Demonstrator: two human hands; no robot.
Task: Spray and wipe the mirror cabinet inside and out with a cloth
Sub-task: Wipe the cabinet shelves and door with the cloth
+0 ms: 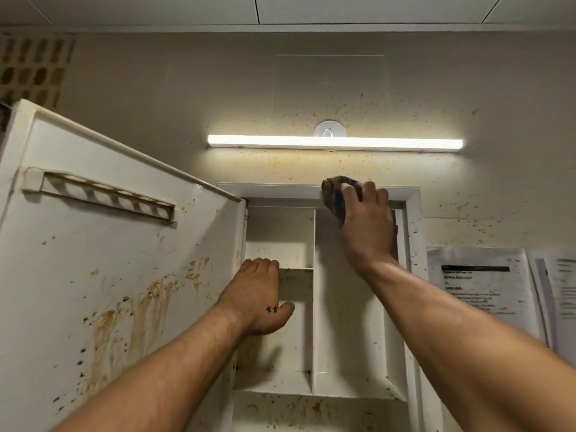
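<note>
The white mirror cabinet [414, 232] hangs open on the wall, its shelves and divider bare. Its door [103, 275] swings out to the left, streaked with brown stains, with a small rack near its top. My right hand [367, 219] presses a dark crumpled cloth [338, 194] against the cabinet's top front edge. My left hand [260, 294] grips the front edge of the upper left shelf [296, 269], fingers curled over it. No spray bottle is in sight.
A lit strip light [335, 142] runs above the cabinet, with a round wall fitting [330, 129] behind it. Brown spatter dots the beige wall. Printed paper sheets [480, 288] are stuck to the wall at the right. A patterned vent [31, 70] sits at the upper left.
</note>
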